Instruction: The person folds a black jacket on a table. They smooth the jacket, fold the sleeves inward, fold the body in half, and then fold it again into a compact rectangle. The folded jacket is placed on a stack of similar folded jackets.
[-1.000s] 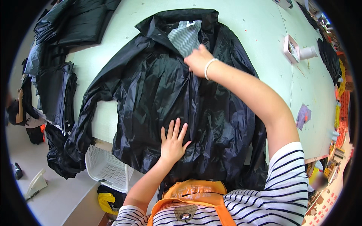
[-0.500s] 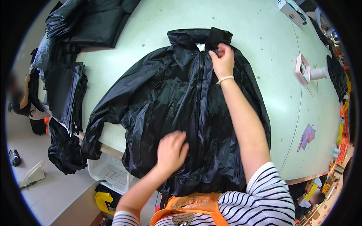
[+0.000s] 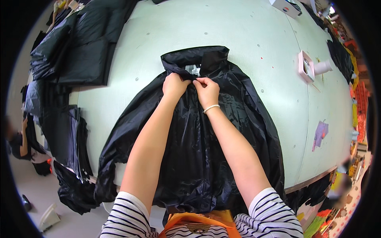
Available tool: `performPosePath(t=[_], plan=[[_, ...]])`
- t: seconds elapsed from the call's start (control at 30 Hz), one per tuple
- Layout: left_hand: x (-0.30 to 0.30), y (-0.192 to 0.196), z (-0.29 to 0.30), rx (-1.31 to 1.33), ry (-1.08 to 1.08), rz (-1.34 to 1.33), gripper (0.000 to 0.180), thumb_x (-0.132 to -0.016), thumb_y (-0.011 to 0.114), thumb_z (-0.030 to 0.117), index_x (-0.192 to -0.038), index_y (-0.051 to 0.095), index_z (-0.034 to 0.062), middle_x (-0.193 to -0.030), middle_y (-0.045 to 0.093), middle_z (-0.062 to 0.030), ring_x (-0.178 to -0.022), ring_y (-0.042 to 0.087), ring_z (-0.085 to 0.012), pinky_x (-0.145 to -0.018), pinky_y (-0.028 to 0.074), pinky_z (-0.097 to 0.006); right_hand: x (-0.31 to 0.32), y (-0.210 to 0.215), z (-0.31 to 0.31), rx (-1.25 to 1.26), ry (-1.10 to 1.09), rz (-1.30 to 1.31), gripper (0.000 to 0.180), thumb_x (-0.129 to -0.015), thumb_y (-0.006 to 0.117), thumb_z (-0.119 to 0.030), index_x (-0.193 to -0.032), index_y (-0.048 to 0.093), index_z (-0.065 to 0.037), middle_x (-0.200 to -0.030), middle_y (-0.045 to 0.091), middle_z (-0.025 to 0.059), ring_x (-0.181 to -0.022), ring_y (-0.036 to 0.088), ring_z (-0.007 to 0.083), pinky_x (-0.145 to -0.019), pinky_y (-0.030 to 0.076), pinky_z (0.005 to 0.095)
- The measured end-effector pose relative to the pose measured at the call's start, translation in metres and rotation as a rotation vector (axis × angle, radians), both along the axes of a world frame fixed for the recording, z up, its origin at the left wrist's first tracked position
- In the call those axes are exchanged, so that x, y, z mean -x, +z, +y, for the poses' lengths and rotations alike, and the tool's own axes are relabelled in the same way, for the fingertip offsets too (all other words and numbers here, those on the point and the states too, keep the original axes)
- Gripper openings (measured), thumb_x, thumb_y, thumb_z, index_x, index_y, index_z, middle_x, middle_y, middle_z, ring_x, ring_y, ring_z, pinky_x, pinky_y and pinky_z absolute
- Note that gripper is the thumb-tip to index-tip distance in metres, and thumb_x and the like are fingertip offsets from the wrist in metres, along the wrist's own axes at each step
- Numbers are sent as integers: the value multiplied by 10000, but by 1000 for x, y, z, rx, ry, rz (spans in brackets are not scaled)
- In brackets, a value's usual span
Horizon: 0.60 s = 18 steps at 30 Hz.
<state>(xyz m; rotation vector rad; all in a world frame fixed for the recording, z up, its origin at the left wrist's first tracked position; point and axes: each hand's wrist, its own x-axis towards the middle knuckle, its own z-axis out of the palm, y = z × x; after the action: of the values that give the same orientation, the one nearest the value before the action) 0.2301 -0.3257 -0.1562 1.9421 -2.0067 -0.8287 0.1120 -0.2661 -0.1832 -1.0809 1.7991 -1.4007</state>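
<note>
A shiny black jacket [image 3: 186,142] lies front up on the pale table, its collar [image 3: 180,58] at the far end. Pale labels [image 3: 194,70] show inside the neck opening. Both my hands are at the top of the front zip, just below the collar. With bent fingers my left hand [image 3: 174,85] grips the left front edge. My right hand [image 3: 207,91], a beaded bracelet on its wrist, pinches the edge opposite, thumb and forefinger together. The fingertips nearly meet and cover the zip's upper end. One sleeve [image 3: 106,174] bends down over the table's near left edge.
Folded black garments [image 3: 85,59] are piled at the far left, with more dark cloth [image 3: 59,123] draped nearer. On the right are a pink tray [image 3: 304,71], a white cylinder [image 3: 323,67] and a purple scrap [image 3: 320,133]. Another person [image 3: 20,144] stands beyond the left edge.
My left hand has moved up from the jacket's lower front to the collar and closed on the edge there. My right hand has closed on the opposite edge. The jacket's neck sits lower in view.
</note>
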Motion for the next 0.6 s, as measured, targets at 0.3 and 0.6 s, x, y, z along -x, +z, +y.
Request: performPosePath(t=[0.3, 0.6], plan=[[-26, -13, -9, -415, -15, 850, 220, -914, 546, 200, -752, 582, 55, -613, 540, 0, -495, 494, -90, -470, 390, -221, -27, -11, -5, 67, -36, -116, 178, -775, 730, -68, -892, 666, 49, -827, 690, 112, -663, 641, 129, -622, 503, 250], [-22, -11, -1, -383, 117, 1064, 274, -936, 442, 286, -843, 515, 39, -626, 510, -29, -550, 493, -115, -524, 402, -264, -39, -5, -16, 46, -74, -368, 250, -766, 764, -144, -837, 637, 59, -724, 662, 53, -625, 587, 75, -580, 476, 233]])
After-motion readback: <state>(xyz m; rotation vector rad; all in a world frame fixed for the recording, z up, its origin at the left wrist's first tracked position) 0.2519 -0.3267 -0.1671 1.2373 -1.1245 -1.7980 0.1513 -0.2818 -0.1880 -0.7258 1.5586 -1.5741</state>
